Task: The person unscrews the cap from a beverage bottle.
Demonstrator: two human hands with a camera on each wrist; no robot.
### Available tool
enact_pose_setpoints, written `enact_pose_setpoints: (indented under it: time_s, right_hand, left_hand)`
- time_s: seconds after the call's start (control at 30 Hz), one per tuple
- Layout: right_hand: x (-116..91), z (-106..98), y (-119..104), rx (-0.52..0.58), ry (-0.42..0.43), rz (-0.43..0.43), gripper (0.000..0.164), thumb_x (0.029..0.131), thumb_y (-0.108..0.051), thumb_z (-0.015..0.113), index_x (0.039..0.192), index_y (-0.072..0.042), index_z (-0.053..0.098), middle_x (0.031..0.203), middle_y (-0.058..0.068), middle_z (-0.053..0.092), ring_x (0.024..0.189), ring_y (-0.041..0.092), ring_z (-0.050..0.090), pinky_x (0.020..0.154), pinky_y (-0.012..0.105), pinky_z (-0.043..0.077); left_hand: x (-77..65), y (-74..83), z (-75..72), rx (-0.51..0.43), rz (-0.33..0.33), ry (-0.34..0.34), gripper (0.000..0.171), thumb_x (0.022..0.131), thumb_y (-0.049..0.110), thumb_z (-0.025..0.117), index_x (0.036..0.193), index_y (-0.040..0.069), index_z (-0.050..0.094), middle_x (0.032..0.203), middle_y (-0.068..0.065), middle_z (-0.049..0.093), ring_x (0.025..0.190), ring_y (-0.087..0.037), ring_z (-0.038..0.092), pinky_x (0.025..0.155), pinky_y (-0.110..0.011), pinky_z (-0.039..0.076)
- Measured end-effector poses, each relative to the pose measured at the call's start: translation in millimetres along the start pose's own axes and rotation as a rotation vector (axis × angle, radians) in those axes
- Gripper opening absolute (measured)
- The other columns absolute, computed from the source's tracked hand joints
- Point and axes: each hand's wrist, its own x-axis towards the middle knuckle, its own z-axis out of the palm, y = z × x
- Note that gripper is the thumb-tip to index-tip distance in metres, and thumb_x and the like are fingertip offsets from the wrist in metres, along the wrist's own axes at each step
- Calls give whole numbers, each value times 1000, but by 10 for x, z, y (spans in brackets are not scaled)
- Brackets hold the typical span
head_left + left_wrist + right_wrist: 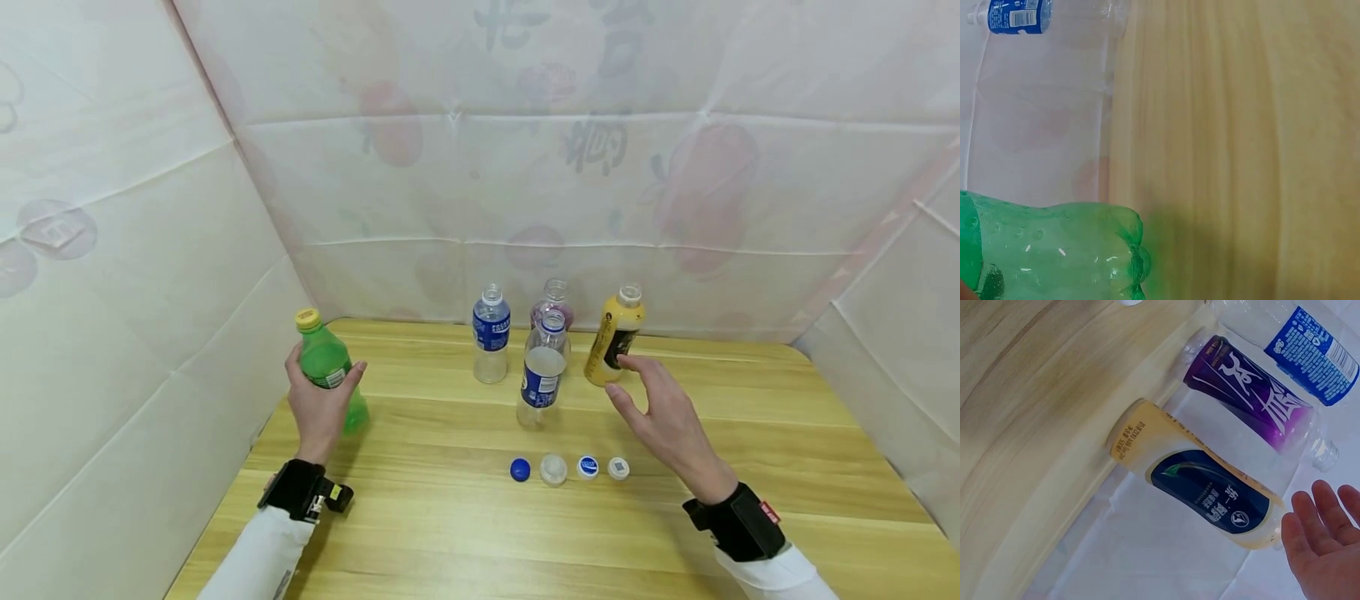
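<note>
My left hand grips a green plastic bottle with a yellow cap at the table's left side; the bottle leans slightly. Its ridged base shows in the left wrist view, and I cannot tell whether it touches the table. My right hand holds nothing, its fingers loosely extended beside a yellow bottle without a cap. The right wrist view shows that bottle's dark label and the fingers near its neck. A purple-labelled bottle stands close by, partly hidden in the head view.
Two clear bottles with blue labels, one farther back and one nearer, stand uncapped mid-table. In front lies a row of caps: blue, translucent, white-and-blue, white. Printed cloth walls enclose the wooden table.
</note>
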Motion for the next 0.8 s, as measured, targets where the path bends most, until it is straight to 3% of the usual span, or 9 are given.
enact_pose_setpoints:
  time_s: [0.23,0.43,0.6,0.8]
  right_hand:
    - [8,-22,-14,11,2,4,46,99,-17,70,138,3,56,130,22,62,119,41,59,94,61,49]
    - [47,-56,-58,37,8,27,49,100,-18,68,142,3,53,134,23,60,121,42,58,97,62,47]
    - [87,-96,-137,81,-4,86,54,103,-22,64,149,0,47,144,24,55,129,45,53,102,65,42]
    - [138,-108,-227,117,-16,133,59,105,-25,58,157,-4,39,154,26,46,139,49,43,109,67,36]
  left_hand:
    - [-61,144,95,25,68,-27,84,84,15,86,151,5,36,122,-25,60,108,-34,58,89,-48,45]
    - [-159,287,232,48,246,-81,80,77,5,90,142,1,44,122,-28,61,110,-44,61,93,-59,48]
    - [-259,431,362,77,386,-199,78,74,3,91,138,-1,48,122,-25,63,108,-43,63,92,-61,51]
    - [-387,586,526,126,396,-364,80,72,9,94,138,1,49,122,-21,65,107,-39,65,91,-59,54]
